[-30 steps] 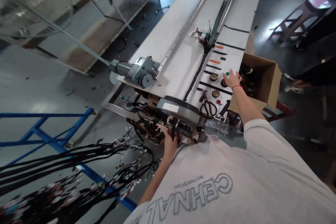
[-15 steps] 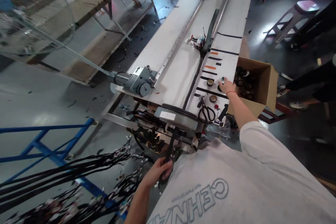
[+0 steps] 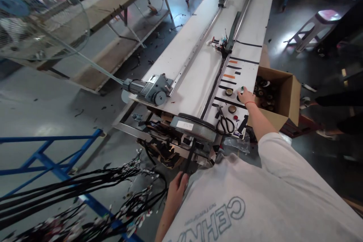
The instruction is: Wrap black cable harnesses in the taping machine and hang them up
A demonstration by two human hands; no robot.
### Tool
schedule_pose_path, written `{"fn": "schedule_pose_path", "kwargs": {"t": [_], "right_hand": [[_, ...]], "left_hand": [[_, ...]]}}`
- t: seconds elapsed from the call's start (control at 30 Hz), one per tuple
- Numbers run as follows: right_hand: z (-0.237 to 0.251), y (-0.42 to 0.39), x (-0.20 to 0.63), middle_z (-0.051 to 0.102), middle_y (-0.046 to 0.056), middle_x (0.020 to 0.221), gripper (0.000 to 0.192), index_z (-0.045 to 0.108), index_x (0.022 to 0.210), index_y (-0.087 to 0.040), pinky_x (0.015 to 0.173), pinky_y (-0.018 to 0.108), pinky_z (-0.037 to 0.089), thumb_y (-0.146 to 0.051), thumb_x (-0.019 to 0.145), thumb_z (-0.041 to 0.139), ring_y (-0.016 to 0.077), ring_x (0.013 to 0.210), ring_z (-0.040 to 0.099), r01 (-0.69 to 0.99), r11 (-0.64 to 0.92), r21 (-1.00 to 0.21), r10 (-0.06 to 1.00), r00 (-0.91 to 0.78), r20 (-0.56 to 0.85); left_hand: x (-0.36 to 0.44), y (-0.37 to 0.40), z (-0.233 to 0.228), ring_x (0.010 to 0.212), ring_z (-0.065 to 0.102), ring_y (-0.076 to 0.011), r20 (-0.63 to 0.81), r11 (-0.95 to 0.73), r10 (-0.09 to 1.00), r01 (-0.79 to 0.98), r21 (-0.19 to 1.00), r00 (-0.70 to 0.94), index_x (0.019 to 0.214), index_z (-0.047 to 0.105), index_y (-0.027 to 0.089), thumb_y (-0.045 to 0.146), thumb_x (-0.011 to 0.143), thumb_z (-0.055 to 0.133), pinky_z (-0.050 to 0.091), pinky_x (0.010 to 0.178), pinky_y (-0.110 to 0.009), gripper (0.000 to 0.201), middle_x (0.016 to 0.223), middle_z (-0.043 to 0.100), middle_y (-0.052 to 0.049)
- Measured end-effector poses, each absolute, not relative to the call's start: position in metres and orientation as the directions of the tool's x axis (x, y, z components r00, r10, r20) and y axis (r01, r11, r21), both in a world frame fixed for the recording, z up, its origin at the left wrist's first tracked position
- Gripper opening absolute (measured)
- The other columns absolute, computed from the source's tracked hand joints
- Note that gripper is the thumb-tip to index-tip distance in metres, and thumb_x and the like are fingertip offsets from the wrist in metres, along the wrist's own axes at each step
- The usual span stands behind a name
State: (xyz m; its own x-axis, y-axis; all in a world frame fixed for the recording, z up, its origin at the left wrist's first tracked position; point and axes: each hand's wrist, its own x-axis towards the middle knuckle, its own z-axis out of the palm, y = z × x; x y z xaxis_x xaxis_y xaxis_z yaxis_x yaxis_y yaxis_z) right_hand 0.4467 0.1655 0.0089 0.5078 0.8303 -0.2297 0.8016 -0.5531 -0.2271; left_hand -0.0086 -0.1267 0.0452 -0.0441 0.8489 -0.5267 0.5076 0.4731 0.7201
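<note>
Single head-worn view, set above and behind both hands, facing forward and steeply down. Shirt front (image 3: 255,196) nearest the lens, filling the lower right; left hand (image 3: 176,189) and right hand (image 3: 246,97) at middle range, small in frame. Field wide: runs well past the hands along the white bench (image 3: 195,87), plus floor (image 3: 70,115) left of the left hand.

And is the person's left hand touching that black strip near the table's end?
Touching. The head view shows the black strip running down into the left hand, with no gap where they meet.
</note>
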Motion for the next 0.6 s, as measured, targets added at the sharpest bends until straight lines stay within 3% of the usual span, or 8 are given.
{"fn": "schedule_pose_path", "kwargs": {"t": [0.2, 0.27, 0.33, 0.4, 0.47, 0.53, 0.6], "right_hand": [[0.033, 0.176, 0.448, 0.060, 0.024, 0.129, 0.059, 0.047, 0.140, -0.013, 0.105, 0.053, 0.032, -0.052, 0.096, 0.045, 0.0348, 0.123, 0.053, 0.777, -0.581, -0.242, 0.810, 0.524, -0.262], [0.046, 0.172, 0.437, 0.062, 0.023, 0.124, 0.054, 0.052, 0.134, -0.011, 0.101, 0.051, 0.038, -0.048, 0.094, 0.051, 0.0334, 0.115, 0.057, 0.781, -0.534, -0.323, 0.845, 0.488, -0.218], [0.056, 0.149, 0.408, 0.067, 0.018, 0.113, 0.048, 0.053, 0.130, -0.013, 0.091, 0.044, 0.047, -0.043, 0.094, 0.052, 0.0275, 0.099, 0.063, 0.798, -0.336, -0.499, 0.931, 0.361, -0.050], [0.065, 0.100, 0.362, 0.069, 0.009, 0.097, 0.040, 0.055, 0.128, -0.017, 0.079, 0.035, 0.052, -0.042, 0.096, 0.048, 0.0202, 0.079, 0.064, 0.744, 0.003, -0.668, 0.973, 0.151, 0.172], [0.070, 0.035, 0.306, 0.068, 0.003, 0.085, 0.035, 0.057, 0.126, -0.021, 0.073, 0.030, 0.053, -0.038, 0.096, 0.050, 0.0159, 0.068, 0.062, 0.602, 0.271, -0.751, 0.962, -0.140, 0.235], [0.066, -0.021, 0.249, 0.070, 0.005, 0.093, 0.035, 0.057, 0.128, -0.023, 0.076, 0.029, 0.054, -0.033, 0.095, 0.051, 0.0155, 0.074, 0.065, 0.448, 0.420, -0.789, 0.883, -0.402, 0.242], [0.054, -0.045, 0.200, 0.067, 0.014, 0.116, 0.040, 0.056, 0.130, -0.017, 0.092, 0.036, 0.053, -0.031, 0.093, 0.053, 0.0221, 0.101, 0.065, 0.486, 0.421, -0.766, 0.873, -0.447, 0.195]], "left_hand": [[0.006, -0.100, 0.030, 0.064, 0.056, -0.0192, -0.383, 0.341, 0.924, 0.474, 0.812, -0.008, 0.087, 0.063, 0.019, 0.075, 0.082, 0.042, 0.047, 0.064, -0.030, 0.060, 0.066, 0.060, -0.002], [0.011, -0.089, 0.024, 0.063, 0.054, -0.0185, -0.354, 0.318, 0.935, 0.476, 0.820, -0.015, 0.088, 0.064, 0.018, 0.074, 0.083, 0.041, 0.045, 0.063, -0.029, 0.061, 0.064, 0.057, -0.001], [0.011, -0.080, 0.020, 0.063, 0.052, -0.0171, -0.338, 0.293, 0.941, 0.461, 0.838, 0.016, 0.088, 0.064, 0.017, 0.072, 0.085, 0.039, 0.042, 0.062, -0.027, 0.060, 0.064, 0.054, 0.000], [0.007, -0.072, 0.019, 0.062, 0.049, -0.0151, -0.334, 0.292, 0.943, 0.433, 0.852, 0.020, 0.092, 0.065, 0.016, 0.069, 0.088, 0.040, 0.039, 0.060, -0.025, 0.059, 0.064, 0.051, 0.001], [0.000, -0.068, 0.022, 0.058, 0.045, -0.0130, -0.329, 0.307, 0.944, 0.386, 0.870, -0.010, 0.094, 0.065, 0.015, 0.068, 0.090, 0.041, 0.036, 0.056, -0.024, 0.058, 0.063, 0.049, 0.002], [-0.007, -0.065, 0.028, 0.055, 0.041, -0.0114, -0.319, 0.315, 0.947, 0.322, 0.893, -0.041, 0.095, 0.064, 0.015, 0.070, 0.090, 0.041, 0.034, 0.053, -0.023, 0.060, 0.062, 0.046, 0.003], [-0.014, -0.062, 0.034, 0.054, 0.038, -0.0103, -0.309, 0.308, 0.950, 0.269, 0.913, -0.038, 0.095, 0.063, 0.014, 0.074, 0.087, 0.044, 0.033, 0.051, -0.022, 0.063, 0.063, 0.044, 0.003]]}}
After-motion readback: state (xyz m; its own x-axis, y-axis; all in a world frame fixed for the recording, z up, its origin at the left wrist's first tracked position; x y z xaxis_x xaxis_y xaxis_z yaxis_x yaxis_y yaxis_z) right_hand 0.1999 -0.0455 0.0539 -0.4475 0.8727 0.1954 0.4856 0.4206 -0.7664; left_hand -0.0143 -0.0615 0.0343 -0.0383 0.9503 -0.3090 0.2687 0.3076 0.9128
